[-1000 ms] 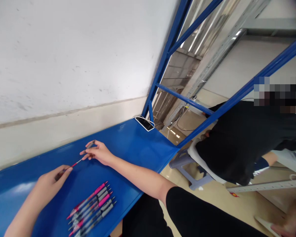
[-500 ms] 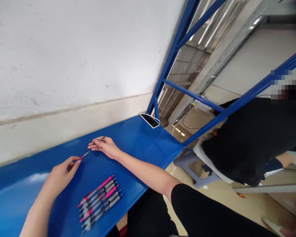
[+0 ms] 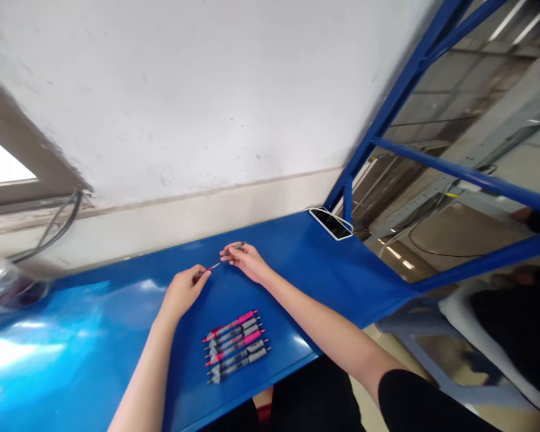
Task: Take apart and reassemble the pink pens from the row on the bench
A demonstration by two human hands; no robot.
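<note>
My left hand (image 3: 185, 290) pinches a thin pen refill with a red tip (image 3: 212, 267), its point aimed to the right. Just beyond that tip, my right hand (image 3: 246, 260) holds a grey pen barrel (image 3: 238, 245) between its fingers. Refill tip and barrel are close together, and whether they touch is unclear. Both hands hover low over a blue metal tabletop (image 3: 297, 264). Nearer to me on the table lies a neat row of several pink and grey pens (image 3: 236, 344).
A phone in a white case (image 3: 332, 223) lies at the far right corner of the table beside a blue frame post (image 3: 347, 204). A white wall runs behind. Cables hang at the left. A person in black sits at the right (image 3: 513, 312).
The view has swung left and pulled back. My hands have come closer together, bringing the refill tip near the barrel. The row of pens has not moved.
</note>
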